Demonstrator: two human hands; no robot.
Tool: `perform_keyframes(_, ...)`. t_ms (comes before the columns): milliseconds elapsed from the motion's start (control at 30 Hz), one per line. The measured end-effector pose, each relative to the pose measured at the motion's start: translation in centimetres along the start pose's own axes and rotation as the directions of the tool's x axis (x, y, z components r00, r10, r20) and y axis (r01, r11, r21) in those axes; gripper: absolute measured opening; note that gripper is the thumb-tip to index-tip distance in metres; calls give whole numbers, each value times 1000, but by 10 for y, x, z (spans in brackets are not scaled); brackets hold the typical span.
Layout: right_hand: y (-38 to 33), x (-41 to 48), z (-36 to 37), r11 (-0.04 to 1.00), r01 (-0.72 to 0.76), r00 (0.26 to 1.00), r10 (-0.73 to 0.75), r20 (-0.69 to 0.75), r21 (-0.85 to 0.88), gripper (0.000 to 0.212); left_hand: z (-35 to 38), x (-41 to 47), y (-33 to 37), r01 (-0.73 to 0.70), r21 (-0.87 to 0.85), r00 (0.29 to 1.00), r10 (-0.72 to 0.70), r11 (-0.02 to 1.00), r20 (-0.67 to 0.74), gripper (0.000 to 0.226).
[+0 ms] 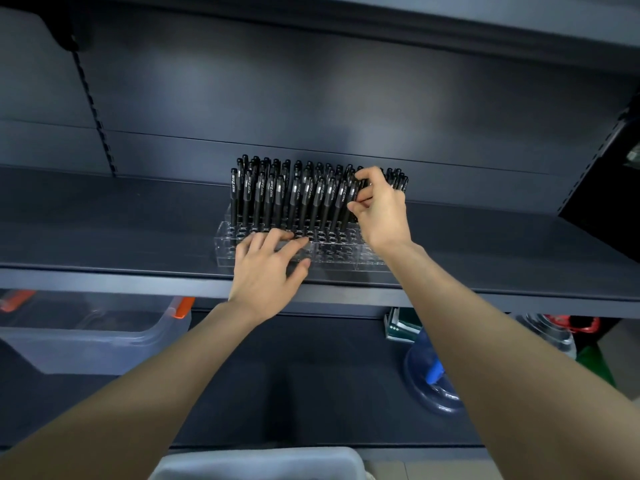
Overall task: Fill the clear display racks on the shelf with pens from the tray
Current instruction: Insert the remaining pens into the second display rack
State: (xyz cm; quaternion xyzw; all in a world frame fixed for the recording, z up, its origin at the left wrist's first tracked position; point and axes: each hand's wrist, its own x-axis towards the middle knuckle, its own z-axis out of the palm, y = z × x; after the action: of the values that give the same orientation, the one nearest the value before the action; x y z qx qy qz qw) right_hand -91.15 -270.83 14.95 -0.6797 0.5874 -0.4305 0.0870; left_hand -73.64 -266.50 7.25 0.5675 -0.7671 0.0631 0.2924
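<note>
Clear rack [334,253], blk pens [298,194] upright in rear rows, white lettering

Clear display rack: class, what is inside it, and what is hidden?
Black pens stand in its rear rows; the front holes are empty. The left hand covers some front holes; the right hand, gripping pens, hides others.

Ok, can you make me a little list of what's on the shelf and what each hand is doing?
shelf: dark, holds the clear rack
clear rack: back rows full, front holes empty
black pens: standing in the rack
left hand: fingers spread, resting on the rack's front
right hand: pinching pens at the rack's right end
below: clear box with orange clasps
</note>
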Motion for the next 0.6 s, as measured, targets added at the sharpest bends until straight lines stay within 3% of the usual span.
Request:
perform_keyframes(200,-7,-21,-11,998,-54,999,54,8,16,47,-19,-6,2,-14,-97,1000,14,995,6,59)
perform_keyframes(300,-12,-51,-17,999,-44,998,45,38,-22,42,-31,-24,8,16,-130,999,-9,991,52,46)
perform_keyframes(500,1,-161,-1,988,-97,976,117,182,-118,37,-32,-110,3,90,-122,975,-63,988,212,45)
perform_keyframes(600,16,-231,23,975,-153,939,195,283,-163,37,-18,-169,-6,133,-72,927,-99,988,362,47)
